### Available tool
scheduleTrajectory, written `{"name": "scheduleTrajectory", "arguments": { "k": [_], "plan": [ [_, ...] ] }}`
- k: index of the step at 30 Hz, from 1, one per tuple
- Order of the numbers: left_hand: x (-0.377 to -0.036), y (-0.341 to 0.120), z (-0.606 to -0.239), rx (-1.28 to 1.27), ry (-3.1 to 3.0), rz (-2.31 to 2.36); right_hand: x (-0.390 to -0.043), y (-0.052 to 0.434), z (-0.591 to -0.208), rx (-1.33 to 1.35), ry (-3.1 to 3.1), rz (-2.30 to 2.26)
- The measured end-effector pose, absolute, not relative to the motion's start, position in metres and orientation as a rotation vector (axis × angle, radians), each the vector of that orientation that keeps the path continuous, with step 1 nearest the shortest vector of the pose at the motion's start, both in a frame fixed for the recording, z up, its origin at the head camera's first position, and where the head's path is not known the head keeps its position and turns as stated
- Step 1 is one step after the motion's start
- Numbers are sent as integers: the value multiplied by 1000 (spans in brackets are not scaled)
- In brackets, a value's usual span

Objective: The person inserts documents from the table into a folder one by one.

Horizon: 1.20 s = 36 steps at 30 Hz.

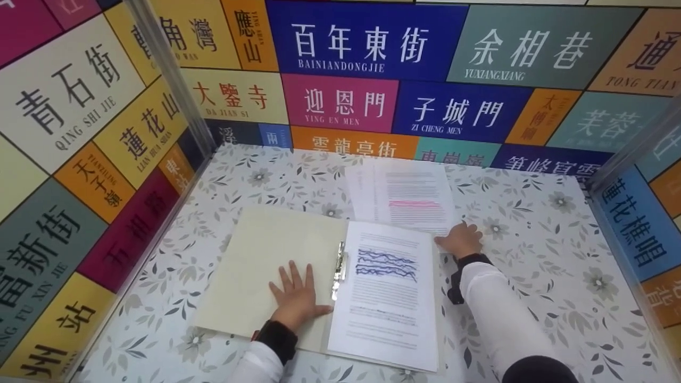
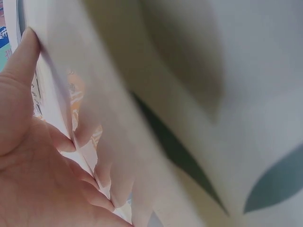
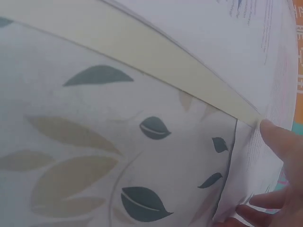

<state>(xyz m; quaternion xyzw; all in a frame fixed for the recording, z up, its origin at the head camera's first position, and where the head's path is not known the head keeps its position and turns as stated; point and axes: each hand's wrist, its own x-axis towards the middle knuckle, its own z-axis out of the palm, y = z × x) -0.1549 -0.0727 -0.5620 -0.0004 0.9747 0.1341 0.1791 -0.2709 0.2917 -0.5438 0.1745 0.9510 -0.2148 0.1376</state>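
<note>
My left hand (image 1: 296,298) lies flat on the open cover of the folder (image 1: 266,266), fingers straight and spread, thumb stretched toward the metal clip (image 1: 339,264) at the spine. The left wrist view confirms this: fingers (image 2: 28,61) extended against pale card, nothing pinched. I judge that the job of this hand is to pin the cover so the folder cannot slide; steady downward pressure, well clear of the clip, serves best.

The folder lies open in the middle of the surface (image 1: 532,234). Its cover is matte, cream, stiff card, rectangular with crisp edges. The clip is narrow, shiny metal running along the spine. Right of it sits the printed page (image 1: 388,292), thin white paper with grey text lines and blue wavy marks near the top.

Behind it, partly overlapping its top edge, lies a loose sheet (image 1: 412,197), equally thin, with a pink highlighted band.

My right hand (image 1: 462,239) rests at that sheet's lower right corner, fingers loosely curled, fingertips on the paper; the right wrist view shows a fingertip (image 3: 277,137) touching a page edge beside the cream card, though I cannot tell whether it pinches. A light touch seems wise, since paper this thin creases readily.

The surface is smooth, with a grey-green leaf and flower print.
</note>
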Motion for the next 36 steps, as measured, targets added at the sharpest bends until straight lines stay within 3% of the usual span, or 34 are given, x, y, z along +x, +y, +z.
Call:
{"name": "scheduleTrajectory", "arguments": {
  "k": [16,26,36],
  "plan": [
    [-153,-73,-563,6,2758,421,-273,291,-548,437,2823,-618],
    [-154,-74,-566,2,2753,442,-276,297,-553,521,2745,-896],
    [-154,-75,-563,10,2764,413,-272,305,-553,388,2776,-1108]
  ]
}}
